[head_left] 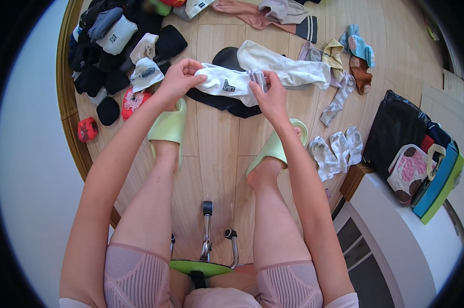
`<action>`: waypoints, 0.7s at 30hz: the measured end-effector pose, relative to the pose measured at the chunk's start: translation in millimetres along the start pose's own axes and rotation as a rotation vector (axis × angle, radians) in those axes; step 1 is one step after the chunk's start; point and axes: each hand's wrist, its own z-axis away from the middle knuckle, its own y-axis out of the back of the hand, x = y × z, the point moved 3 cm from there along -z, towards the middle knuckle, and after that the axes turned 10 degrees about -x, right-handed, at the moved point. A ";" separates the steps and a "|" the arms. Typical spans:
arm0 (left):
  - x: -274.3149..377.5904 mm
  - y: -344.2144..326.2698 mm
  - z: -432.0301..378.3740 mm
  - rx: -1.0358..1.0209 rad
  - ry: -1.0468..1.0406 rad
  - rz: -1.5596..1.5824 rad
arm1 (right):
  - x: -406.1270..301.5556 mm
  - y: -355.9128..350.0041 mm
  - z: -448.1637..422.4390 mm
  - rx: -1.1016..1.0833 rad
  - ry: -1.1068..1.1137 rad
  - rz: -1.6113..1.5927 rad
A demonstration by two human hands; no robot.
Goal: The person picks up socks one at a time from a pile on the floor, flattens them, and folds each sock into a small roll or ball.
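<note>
A white ankle sock (226, 82) with grey cuff stripes and a dark printed patch is stretched between my two hands. My left hand (180, 79) pinches its toe end, while my right hand (271, 96) grips the striped cuff. Below it on the floor lies a black sock (232, 106), partly hidden by the white one. A long white sock (290, 65) stretches out just beyond my right hand. Left of my left hand sit a folded white sock (146, 74) with a dark motif and a red-and-pink sock bundle (135, 102).
A heap of mostly black rolled socks (101, 54) lies at the left by the wooden baseboard (72, 119). Small white socks (334, 152) and patterned socks (338, 100) lie at the right. Bags (395, 119) stand on a white ledge. Green slippers (166, 129) are on my feet; chair legs (207, 231) stand between them.
</note>
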 end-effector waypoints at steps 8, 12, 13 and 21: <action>-24.9 22.7 -12.4 0.222 -0.160 -0.266 | 2.8 -3.8 0.2 0.000 -0.023 -0.123; -15.5 16.1 -11.7 0.282 -0.192 -0.518 | -2.9 7.3 4.5 0.119 0.015 0.026; -14.2 13.9 -10.8 0.270 -0.177 -0.534 | -6.0 9.9 6.9 0.160 0.030 0.061; -5.4 12.1 -7.9 0.182 -0.083 -0.740 | -25.7 1.4 23.3 0.103 0.258 0.117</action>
